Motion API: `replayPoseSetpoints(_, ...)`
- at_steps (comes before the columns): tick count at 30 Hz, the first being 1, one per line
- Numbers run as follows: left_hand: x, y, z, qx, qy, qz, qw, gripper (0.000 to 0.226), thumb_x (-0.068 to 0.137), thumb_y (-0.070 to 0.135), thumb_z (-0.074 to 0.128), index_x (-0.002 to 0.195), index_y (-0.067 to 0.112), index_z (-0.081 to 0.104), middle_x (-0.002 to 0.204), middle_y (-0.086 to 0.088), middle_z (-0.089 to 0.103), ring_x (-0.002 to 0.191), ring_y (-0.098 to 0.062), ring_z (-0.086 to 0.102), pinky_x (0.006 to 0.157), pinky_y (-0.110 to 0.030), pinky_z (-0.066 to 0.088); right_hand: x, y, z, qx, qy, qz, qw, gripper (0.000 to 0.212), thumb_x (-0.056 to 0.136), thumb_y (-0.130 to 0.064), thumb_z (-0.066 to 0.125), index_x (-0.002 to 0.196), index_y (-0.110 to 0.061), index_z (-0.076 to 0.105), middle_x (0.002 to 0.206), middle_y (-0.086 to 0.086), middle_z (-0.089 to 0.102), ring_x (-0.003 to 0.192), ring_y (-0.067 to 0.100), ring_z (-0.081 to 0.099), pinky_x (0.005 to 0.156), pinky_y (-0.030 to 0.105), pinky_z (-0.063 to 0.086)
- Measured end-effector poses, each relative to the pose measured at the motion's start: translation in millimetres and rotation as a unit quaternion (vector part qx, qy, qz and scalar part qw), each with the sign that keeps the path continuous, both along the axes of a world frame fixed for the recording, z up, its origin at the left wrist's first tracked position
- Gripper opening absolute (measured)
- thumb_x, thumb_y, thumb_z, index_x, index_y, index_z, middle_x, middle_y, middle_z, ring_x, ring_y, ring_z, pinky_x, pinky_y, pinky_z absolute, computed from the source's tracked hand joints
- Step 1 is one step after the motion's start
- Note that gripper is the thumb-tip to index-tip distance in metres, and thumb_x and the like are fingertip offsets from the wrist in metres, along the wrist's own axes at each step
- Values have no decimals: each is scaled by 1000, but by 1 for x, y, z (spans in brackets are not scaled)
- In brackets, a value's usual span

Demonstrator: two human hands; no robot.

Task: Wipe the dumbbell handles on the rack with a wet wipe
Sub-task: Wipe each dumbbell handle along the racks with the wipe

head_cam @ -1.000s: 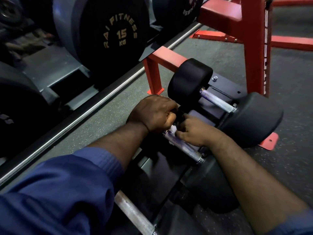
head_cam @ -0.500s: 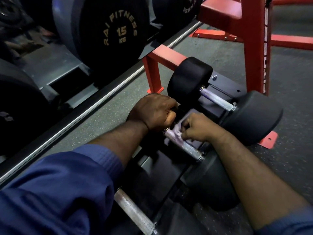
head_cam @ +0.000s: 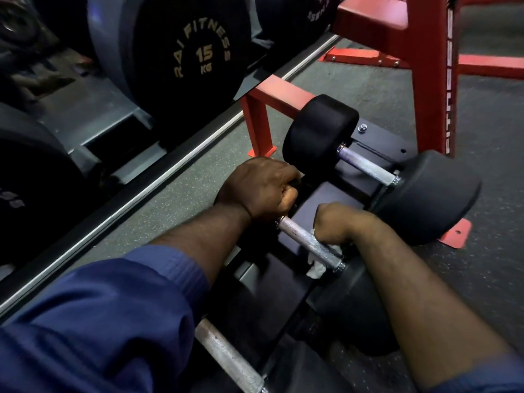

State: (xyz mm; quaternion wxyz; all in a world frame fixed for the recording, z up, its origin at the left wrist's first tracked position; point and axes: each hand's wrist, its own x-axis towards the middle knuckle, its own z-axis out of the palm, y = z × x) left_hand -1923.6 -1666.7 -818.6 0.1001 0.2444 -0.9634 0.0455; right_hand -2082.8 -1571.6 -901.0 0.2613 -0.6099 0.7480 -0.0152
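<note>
Three black dumbbells lie on a low dark rack (head_cam: 334,194). The middle dumbbell's knurled steel handle (head_cam: 303,238) runs between my hands. My left hand (head_cam: 261,187) is closed over its far-left end, hiding that head. My right hand (head_cam: 340,222) grips the handle's right part through a white wet wipe (head_cam: 317,265), whose loose end hangs under the bar near the right head (head_cam: 354,310). Beyond them lies the far dumbbell, its bare handle (head_cam: 365,165) untouched. The nearest dumbbell's handle (head_cam: 226,355) shows at the bottom.
A red steel frame (head_cam: 428,75) stands behind the rack, with a red crossbar and foot (head_cam: 261,120) at the left. A mirror strip (head_cam: 170,171) runs along the floor edge, with 15 kg plates (head_cam: 184,55) behind it. Grey rubber floor (head_cam: 496,154) lies to the right.
My right hand has slid with the wipe along the middle handle from its left part toward the right head. My left hand has stayed on the left end.
</note>
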Motion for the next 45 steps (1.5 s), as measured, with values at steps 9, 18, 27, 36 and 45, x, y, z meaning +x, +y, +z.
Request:
replayPoseSetpoints(9,1,1,2,-11,6,-17,1000,40,79,36,44,101,25,75,99,3,74,93,-22,67,75,-34,43,4,2,13,-105,-97,11,990,33,89,-50,64,88,-18,74,84,-1,73,85,19,65,76,33,51)
replayPoseSetpoints(18,1,1,1,-9,13,-23,1000,36,78,34,47,99,25,76,96,5,74,92,-21,67,74,-31,41,7,4,19,70,35,4,997,41,77,-45,48,109,-23,59,121,11,62,107,31,60,92,38,52)
replayPoseSetpoints(27,1,1,3,-10,15,-20,1000,41,76,37,45,98,25,77,96,4,75,93,-23,68,75,-31,39,7,5,43,152,132,81,976,25,87,-17,57,108,-9,69,118,12,70,100,31,67,87,34,55)
replayPoseSetpoints(36,0,1,3,6,8,-4,1000,46,76,41,40,97,24,76,98,3,76,95,-26,68,77,-40,51,9,16,38,196,128,42,971,27,82,-39,64,87,-14,55,104,2,67,94,27,62,95,42,43)
replayPoseSetpoints(45,0,0,1,20,30,-2,999,47,75,43,40,103,29,75,103,6,75,100,-23,67,78,-41,54,13,26,63,152,176,4,973,41,75,-39,81,106,-26,57,118,-3,67,117,22,60,101,48,30)
